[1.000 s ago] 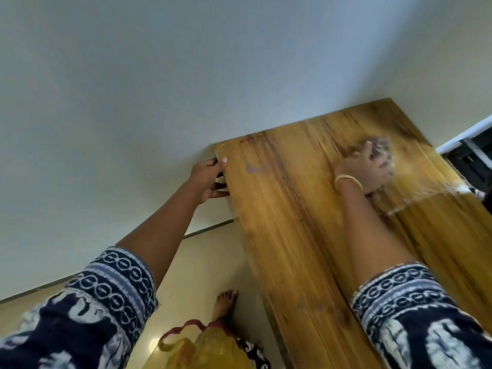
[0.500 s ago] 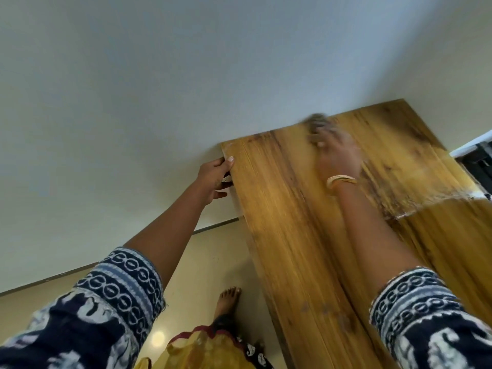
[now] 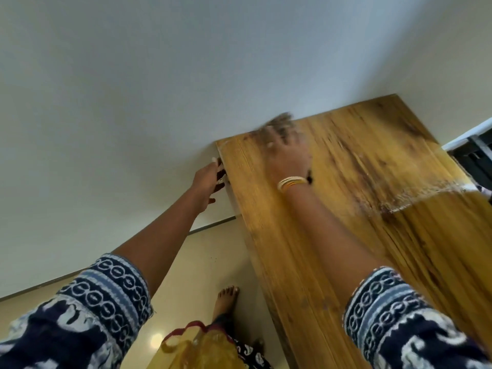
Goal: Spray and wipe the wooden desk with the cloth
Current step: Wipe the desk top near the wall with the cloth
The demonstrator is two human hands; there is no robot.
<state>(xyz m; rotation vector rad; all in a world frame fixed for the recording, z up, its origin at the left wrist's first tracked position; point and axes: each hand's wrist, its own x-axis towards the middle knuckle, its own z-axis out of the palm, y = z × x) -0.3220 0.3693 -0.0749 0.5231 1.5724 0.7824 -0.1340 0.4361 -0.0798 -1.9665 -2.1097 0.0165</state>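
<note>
No writing, brand or label legible anywhere.

One desk (image 3: 332, 235), wooden, golden-brown with dark streaks, set against a pale wall (image 3: 159, 89) at its far edge. A wet, whitish band running across the top toward the right edge.

One cloth (image 3: 279, 122), grey and blurred, at the far edge of the desk near its far-left corner, under the fingertips of the right hand (image 3: 287, 153). Right hand laid palm-down on the top, fingers stretched forward over the cloth and pressing it flat to the wood; blurred, so whether any finger curls round the cloth cannot be told. Several thin gold bangles (image 3: 291, 182) on the right wrist; exact count unclear.

Left hand (image 3: 206, 182) beside the desk's left edge, just below the far-left corner, fingers curled round a small dark-and-white object (image 3: 221, 173) held against the edge; too hidden to identify. Could be the sprayer, but cannot tell.

Two sleeves (image 3: 106, 296), dark blue with white and light-blue patterned bands, one on each forearm.

One bare foot (image 3: 226, 296) on a cream floor (image 3: 186, 262) just left of the desk. Yellow garment (image 3: 202, 350) with a red-trimmed edge at the bottom.

A dark item with a white edge (image 3: 471, 150) at the right border, beyond the desk; unclear what.
</note>
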